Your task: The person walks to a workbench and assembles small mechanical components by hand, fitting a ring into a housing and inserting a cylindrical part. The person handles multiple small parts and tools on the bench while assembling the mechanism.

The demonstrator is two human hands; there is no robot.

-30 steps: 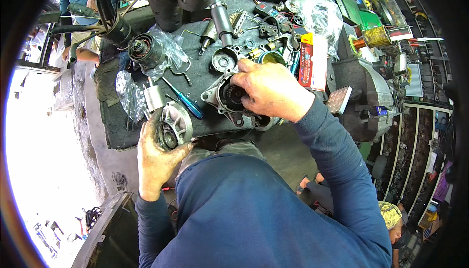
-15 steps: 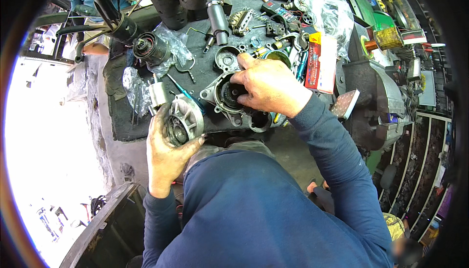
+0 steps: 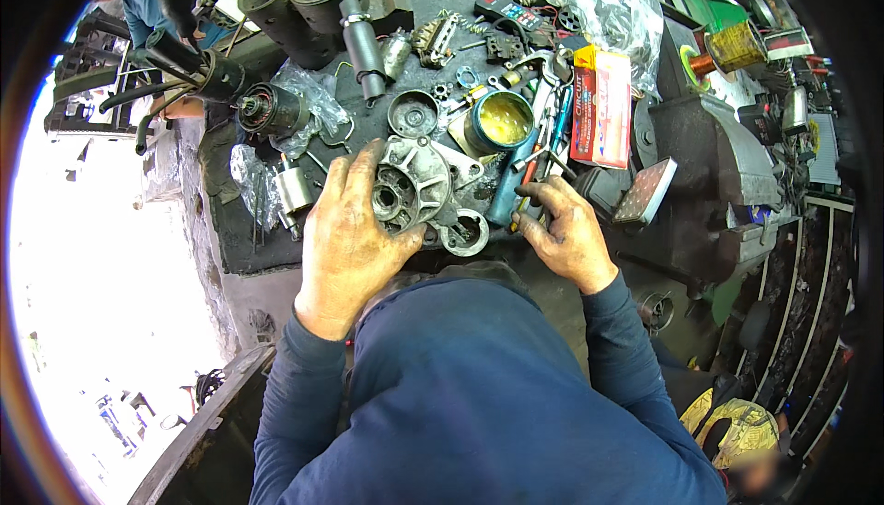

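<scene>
A single head-worn fisheye view looks steeply down, close over the cluttered workbench.

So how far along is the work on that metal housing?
Stripped down already: loose parts lie across the bench. In hand: the left hand holds the metal housing, and the right hand touches the tools beside it. Nothing looks reassembled yet.

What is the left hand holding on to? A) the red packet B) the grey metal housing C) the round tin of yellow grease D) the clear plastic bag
B: the left hand lies on the grey metal housing, its fingers curled over the rim.
</scene>
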